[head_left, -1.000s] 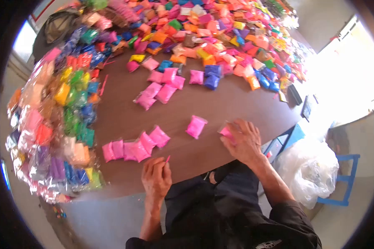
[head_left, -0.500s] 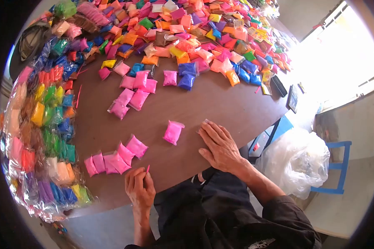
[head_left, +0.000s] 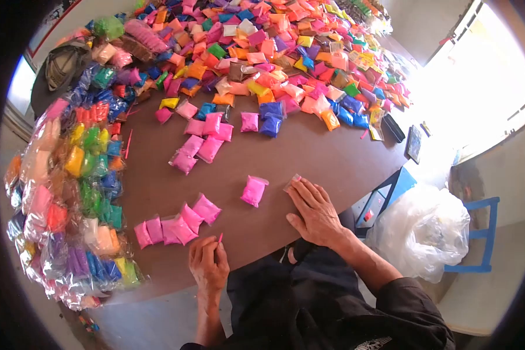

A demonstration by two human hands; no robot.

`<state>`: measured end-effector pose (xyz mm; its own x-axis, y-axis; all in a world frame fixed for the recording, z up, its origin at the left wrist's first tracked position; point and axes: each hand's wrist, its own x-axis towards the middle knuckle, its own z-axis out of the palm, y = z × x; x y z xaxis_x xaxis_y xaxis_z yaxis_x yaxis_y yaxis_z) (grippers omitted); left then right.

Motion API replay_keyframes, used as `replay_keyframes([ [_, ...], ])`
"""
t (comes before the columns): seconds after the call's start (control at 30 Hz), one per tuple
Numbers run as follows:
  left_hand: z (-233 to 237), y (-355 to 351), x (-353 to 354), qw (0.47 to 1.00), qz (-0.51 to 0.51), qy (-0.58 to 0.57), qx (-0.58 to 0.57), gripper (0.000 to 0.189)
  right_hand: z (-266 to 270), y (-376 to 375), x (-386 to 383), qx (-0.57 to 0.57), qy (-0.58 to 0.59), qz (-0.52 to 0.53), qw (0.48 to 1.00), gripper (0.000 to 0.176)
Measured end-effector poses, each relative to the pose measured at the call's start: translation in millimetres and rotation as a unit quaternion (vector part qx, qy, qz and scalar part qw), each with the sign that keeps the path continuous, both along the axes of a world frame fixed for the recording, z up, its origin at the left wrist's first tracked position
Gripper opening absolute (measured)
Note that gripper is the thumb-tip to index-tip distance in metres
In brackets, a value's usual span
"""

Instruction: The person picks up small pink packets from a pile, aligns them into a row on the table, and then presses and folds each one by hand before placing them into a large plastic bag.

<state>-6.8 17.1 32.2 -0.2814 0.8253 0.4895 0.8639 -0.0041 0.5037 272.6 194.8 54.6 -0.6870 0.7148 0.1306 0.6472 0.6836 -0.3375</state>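
The brown bench [head_left: 321, 146] fills most of the view. Along its far side, at 12 o'clock, spreads a big heap of small coloured packets [head_left: 245, 58] in orange, pink, yellow, green, purple and blue. At 9 o'clock a long bank of clear bags [head_left: 70, 204] lines the side of the bench, packed with more coloured packets. Off the edge, between 3 and 4 o'clock, sits a white plastic bag [head_left: 420, 233], with a blue frame [head_left: 490, 233] just outside it.

A row of pink packets [head_left: 184, 231] lies at 8 o'clock, the pieces close together and some overlapping. A looser cluster of pink packets [head_left: 210, 150] lies at 10 o'clock.

The right hand [head_left: 318, 213], at 4 o'clock, is stretched out flat and palm down, its fingers side by side. A clear wrapper corner [head_left: 294, 178] shows past its fingertips; what lies beneath is hidden. The left hand [head_left: 208, 265], at 7 o'clock, is curled narrow beside the row, pinching a slim stick.

Two blue packets [head_left: 271, 126] lie near 12 o'clock, just beside a single pink packet [head_left: 249, 122]. A black case [head_left: 394, 128] rests at 2 o'clock. Near the middle, between the hands and beyond them, lies a lone pink packet [head_left: 254, 191]. Smallest is the pink stick [head_left: 220, 238], upright above the left thumb.
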Motion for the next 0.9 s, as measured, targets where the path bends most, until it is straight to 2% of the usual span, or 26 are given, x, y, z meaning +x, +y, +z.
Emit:
replay_keyframes([
  [0.2, 2.9, 0.1, 2.0, 1.000, 0.000, 0.007, 0.005, 0.011, -3.7, -3.1, 2.2, 0.015, 0.129, 0.000, 0.992, 0.065],
  [0.43, 12.5, 5.9, 15.0, 1.000, 0.003, -0.007, 0.012, 0.007, -9.3, -27.6, 3.5, 0.018, 0.149, 0.017, 0.988, 0.061],
  [0.53, 21.2, 14.0, 39.7, 0.998, -0.012, -0.053, -0.034, 0.008, -5.2, -38.6, 1.7, 0.046, 0.178, -0.006, 0.983, 0.059],
  [0.63, 30.5, 39.5, 63.5, 0.997, -0.059, -0.056, -0.015, 0.008, -5.9, -39.8, 5.7, 0.056, 0.176, -0.008, 0.983, 0.054],
  [0.73, 28.1, 64.6, 76.3, 0.993, -0.081, -0.065, -0.046, 0.007, -8.0, -38.9, 8.2, 0.060, 0.181, -0.001, 0.982, 0.049],
  [0.9, 30.8, 89.7, 94.6, 0.988, -0.118, -0.082, -0.058, 0.007, -6.2, -45.3, 14.4, 0.062, 0.190, 0.012, 0.980, 0.050],
])
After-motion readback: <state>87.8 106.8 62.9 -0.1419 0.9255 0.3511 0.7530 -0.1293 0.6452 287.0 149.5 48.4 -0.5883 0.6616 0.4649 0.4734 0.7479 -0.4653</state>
